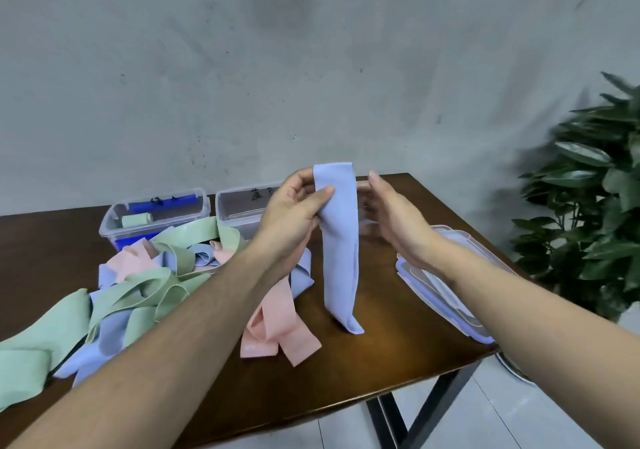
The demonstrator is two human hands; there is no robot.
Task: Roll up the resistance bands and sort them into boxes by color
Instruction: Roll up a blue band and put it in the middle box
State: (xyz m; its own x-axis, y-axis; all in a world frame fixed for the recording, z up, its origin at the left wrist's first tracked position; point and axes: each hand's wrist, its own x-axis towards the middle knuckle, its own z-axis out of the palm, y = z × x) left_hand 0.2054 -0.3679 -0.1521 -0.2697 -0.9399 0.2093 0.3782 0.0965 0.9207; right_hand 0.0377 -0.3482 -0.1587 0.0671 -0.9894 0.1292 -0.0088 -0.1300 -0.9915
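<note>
Now the left hand (294, 206) pinches the top of a blue band (341, 251) between thumb and fingers (320, 196) in the middle of the frame. The band hangs straight down and its bottom end touches the brown surface (398, 344). The right hand (394, 220) waits just beside it with fingers spread and loose, holding nothing. The band looks soft, light and floppy, so it should roll best from one end, held flat by both edges. More bands (138, 286) lie in a heap at lower left, with boxes (152, 216) behind them
</note>
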